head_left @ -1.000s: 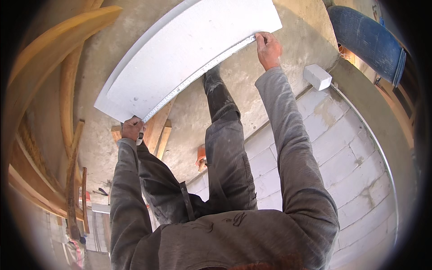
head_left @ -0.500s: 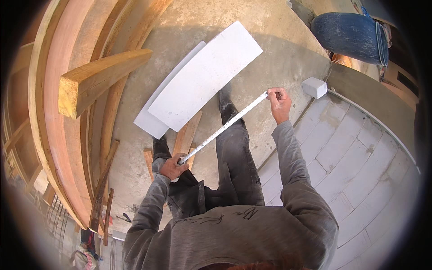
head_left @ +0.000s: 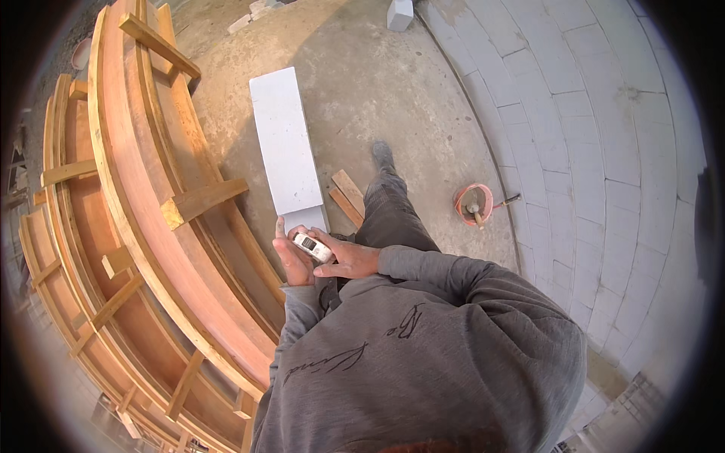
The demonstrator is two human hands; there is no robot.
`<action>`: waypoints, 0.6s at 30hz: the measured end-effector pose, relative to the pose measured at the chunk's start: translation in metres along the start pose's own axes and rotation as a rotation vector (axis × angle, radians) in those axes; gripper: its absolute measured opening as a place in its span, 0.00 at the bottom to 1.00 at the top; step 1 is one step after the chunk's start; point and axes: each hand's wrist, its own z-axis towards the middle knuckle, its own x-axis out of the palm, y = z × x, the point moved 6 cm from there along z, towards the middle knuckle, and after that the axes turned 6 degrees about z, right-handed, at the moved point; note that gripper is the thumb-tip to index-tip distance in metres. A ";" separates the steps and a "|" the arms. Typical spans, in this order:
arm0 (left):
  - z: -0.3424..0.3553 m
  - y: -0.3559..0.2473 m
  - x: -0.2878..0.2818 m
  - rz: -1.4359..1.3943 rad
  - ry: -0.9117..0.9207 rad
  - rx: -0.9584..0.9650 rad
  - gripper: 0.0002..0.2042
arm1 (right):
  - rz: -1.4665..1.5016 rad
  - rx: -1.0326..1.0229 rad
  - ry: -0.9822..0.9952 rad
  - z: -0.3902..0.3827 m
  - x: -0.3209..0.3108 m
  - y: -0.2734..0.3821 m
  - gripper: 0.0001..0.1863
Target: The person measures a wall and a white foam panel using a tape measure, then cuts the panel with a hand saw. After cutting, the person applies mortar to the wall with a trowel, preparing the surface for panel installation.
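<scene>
My right hand (head_left: 349,258) is closed on a white tape measure (head_left: 312,245), its blade out of sight. My left hand (head_left: 294,260) is against the tape measure's left side, at least one finger stretched upward. Just beyond both hands a long white block (head_left: 285,143) lies on the concrete floor, on top of another white piece (head_left: 326,220) that sticks out at its near end. Two short wooden boards (head_left: 347,189) lie to its right, by my leg.
Curved timber formwork (head_left: 113,151) with cross battens fills the left. A pale block wall or paving (head_left: 574,166) curves along the right. An orange bucket (head_left: 457,204) with tools stands right of my foot. A small white block (head_left: 400,15) sits at the far end.
The blade, stretched along the block and then between my hands, has gone from sight. My hands have come together at my body, my right moving left. The view has turned.
</scene>
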 end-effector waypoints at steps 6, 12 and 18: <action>-0.011 0.004 0.086 0.203 0.116 -0.009 0.43 | 0.228 0.112 -0.185 -0.044 -0.058 0.012 0.28; -0.028 0.113 0.225 0.478 0.490 -0.348 0.26 | 0.666 0.107 -0.630 -0.161 -0.176 -0.007 0.25; -0.055 0.227 0.374 1.147 1.032 -0.597 0.12 | 1.070 0.082 -1.091 -0.327 -0.318 -0.071 0.25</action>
